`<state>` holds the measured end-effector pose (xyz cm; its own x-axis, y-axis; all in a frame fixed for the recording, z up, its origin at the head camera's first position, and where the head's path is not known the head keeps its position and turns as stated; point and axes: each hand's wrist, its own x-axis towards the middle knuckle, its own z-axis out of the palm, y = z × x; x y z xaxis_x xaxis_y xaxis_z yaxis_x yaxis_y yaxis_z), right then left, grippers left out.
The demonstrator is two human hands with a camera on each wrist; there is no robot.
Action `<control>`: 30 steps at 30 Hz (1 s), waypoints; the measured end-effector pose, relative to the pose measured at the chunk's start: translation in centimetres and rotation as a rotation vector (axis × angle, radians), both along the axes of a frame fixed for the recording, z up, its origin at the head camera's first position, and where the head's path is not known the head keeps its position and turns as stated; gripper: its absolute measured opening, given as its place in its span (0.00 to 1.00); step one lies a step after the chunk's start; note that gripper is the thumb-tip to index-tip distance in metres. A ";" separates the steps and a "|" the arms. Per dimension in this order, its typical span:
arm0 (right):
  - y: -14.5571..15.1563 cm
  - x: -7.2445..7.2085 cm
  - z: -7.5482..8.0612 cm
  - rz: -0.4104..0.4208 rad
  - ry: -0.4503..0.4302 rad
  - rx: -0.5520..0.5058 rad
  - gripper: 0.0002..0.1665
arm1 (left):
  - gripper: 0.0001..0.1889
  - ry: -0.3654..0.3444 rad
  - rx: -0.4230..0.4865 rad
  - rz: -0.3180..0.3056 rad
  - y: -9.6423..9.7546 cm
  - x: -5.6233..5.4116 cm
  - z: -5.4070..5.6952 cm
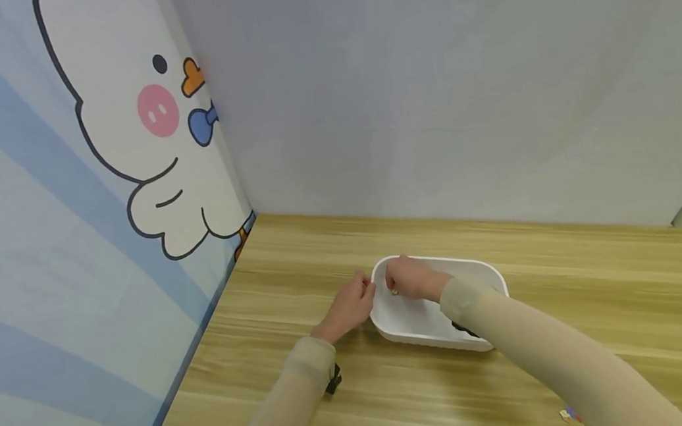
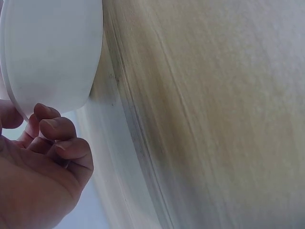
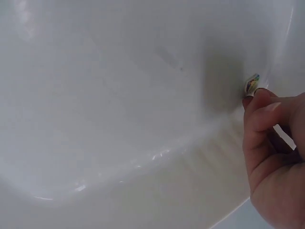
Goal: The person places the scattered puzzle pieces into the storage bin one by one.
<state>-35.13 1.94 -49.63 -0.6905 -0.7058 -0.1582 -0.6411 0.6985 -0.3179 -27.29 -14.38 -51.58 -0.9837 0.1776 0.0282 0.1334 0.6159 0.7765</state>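
A pale grey backdrop rises behind the scene, and a light blue panel printed with a big white cartoon bird walls off the left. Between and below them spreads the wood-grained desk. Two beige sleeves come in from the near edge: the right sleeve crosses over the right end of the white tub and hides part of its rim and inside, while the left sleeve lies clear to the tub's left. The tub sits on the desk. At its left end the left hand pinches the rim between thumb and fingers. The right hand reaches inside the tub near that same end, fingers curled, pinching a small colourful piece at the fingertips; whether the piece touches the tub's bottom I cannot tell. A dark device shows at the left wrist, another under the right. Well apart from the tub, towards the near edge, some small coloured bits lie on the desk right beside the right sleeve, which may cover more of them.
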 end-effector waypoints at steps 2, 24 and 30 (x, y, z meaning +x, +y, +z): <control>0.4 0.2 0.4 -0.011 0.004 -0.011 0.07 | 0.06 -0.003 -0.007 -0.005 0.3 0.0 0.1; 5.5 2.2 4.4 -0.063 0.036 -0.012 0.08 | 0.08 -0.051 -0.080 0.019 0.7 -0.2 -0.7; 8.4 2.5 5.9 -0.062 0.099 -0.073 0.09 | 0.08 -0.049 -0.097 0.027 0.6 -0.2 -0.8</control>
